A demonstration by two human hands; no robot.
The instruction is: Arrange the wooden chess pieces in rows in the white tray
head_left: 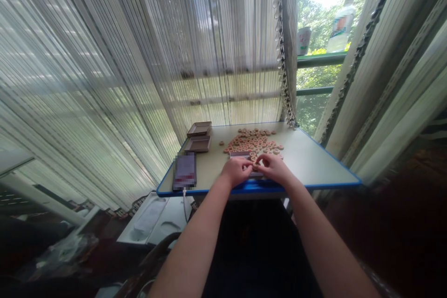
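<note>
My left hand [237, 171] and my right hand [275, 167] meet over a shallow open box [239, 154] near the table's front edge. Their fingertips close from both sides on small round wooden game pieces [256, 166] above the box. Another such piece [253, 154] shows just behind the fingers. Much of the box is hidden under my hands. Past it spreads a loose heap of the same reddish-tan round pieces [249, 141], with markings too small to read.
Two shallow boxes, an open one [198, 144] and one behind it [199, 129], stand at the table's left. A blurred tablet or phone [185, 171] with a white cable [185, 205] lies at the front left corner. The table [314, 167] has a blue edge; curtains [223, 46] hang behind.
</note>
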